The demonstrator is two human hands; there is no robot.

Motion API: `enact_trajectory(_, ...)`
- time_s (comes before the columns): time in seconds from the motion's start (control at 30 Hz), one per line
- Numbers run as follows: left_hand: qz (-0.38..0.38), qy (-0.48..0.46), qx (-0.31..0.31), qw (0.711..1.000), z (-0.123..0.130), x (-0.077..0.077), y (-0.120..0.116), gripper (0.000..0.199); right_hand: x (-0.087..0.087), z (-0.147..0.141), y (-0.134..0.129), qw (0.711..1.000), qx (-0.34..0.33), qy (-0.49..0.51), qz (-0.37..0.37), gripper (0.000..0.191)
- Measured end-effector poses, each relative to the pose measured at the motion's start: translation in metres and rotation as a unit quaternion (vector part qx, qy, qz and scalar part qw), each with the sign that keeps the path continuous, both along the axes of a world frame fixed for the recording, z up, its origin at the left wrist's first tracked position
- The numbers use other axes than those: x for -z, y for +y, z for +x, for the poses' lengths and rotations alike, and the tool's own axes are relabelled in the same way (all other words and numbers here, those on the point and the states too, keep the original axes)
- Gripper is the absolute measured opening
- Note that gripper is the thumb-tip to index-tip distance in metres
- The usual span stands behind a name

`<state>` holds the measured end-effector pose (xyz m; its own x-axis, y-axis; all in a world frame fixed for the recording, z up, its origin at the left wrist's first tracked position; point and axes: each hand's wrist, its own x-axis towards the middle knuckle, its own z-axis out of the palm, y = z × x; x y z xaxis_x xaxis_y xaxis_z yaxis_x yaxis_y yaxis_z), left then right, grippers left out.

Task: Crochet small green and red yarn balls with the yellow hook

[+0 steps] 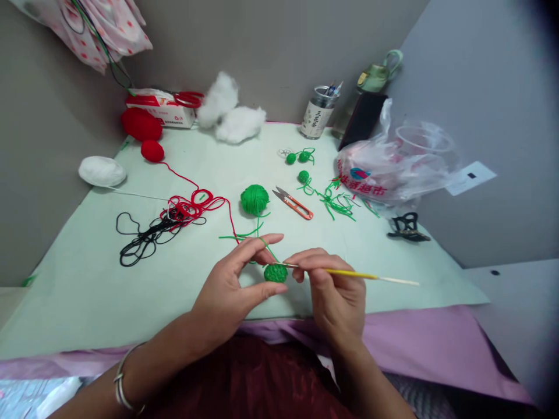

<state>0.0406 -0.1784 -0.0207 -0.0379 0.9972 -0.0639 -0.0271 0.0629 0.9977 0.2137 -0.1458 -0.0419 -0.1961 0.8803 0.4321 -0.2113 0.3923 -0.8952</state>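
The left hand (231, 282) pinches a green crocheted piece (275, 274) between thumb and fingers; the right hand (338, 291) grips a crochet hook (353, 273).

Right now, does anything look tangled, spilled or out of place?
Yes: at left, loose black yarn and thin red yarn lie in overlapping, messy loops that look tangled. Short green yarn strands are scattered beside the printed translucent plastic bag. The small round green crocheted piece in the left hand shows no obvious damage.
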Motion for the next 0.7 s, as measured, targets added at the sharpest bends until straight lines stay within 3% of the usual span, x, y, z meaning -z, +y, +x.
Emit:
enact_trajectory(0.1, 0.034, 0.011, 0.006, 0.999, 0.0, 0.002, 0.001, 0.052, 0.002, -0.002, 0.004, 0.996, -0.024, 0.05, -0.067, 0.016)
enact_trajectory(0.23, 0.079, 0.034, 0.009, 0.996, -0.002, 0.007, 0.001, 0.055, 0.0, -0.003, 0.005, 0.992, -0.04, 0.08, -0.093, 0.02)
enact_trajectory(0.53, 0.097, 0.046, 0.01, 0.994, -0.003, 0.007, 0.002, 0.054, -0.004, 0.006, -0.001, 0.998, -0.017, -0.046, 0.046, 0.021)
enact_trajectory(0.7, 0.027, -0.032, 0.019, 0.999, 0.0, 0.001, 0.001, 0.048, 0.003, 0.001, -0.001, 0.999, -0.014, 0.033, 0.03, 0.02)
